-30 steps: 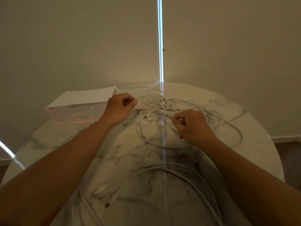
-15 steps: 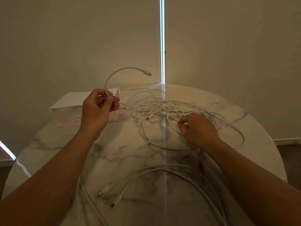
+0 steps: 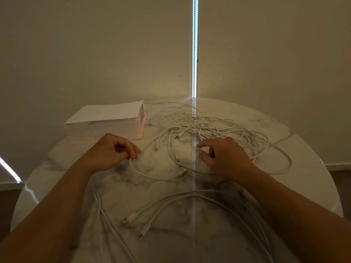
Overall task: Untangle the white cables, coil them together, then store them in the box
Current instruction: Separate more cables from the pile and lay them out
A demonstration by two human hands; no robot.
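A tangle of white cables (image 3: 199, 126) lies at the far middle of the round marble table (image 3: 303, 177). My left hand (image 3: 112, 152) pinches one white cable (image 3: 152, 174) that curves over the table toward my right hand. My right hand (image 3: 224, 156) hovers at the near edge of the tangle with thumb and fingers parted, holding nothing that I can see. Two freed white cables (image 3: 171, 202) arc across the near table, their plugs (image 3: 140, 236) pointing left. The closed pale box (image 3: 106, 122) stands at the far left.
A beige wall rises right behind the table. A bright slit of light with a bead chain (image 3: 194, 54) hangs down at the far middle. Bare marble shows between my forearms.
My left hand has come down and toward me from beside the box, drawing its cable out of the tangle onto the table. My right hand has loosened its pinch and spread its fingers.
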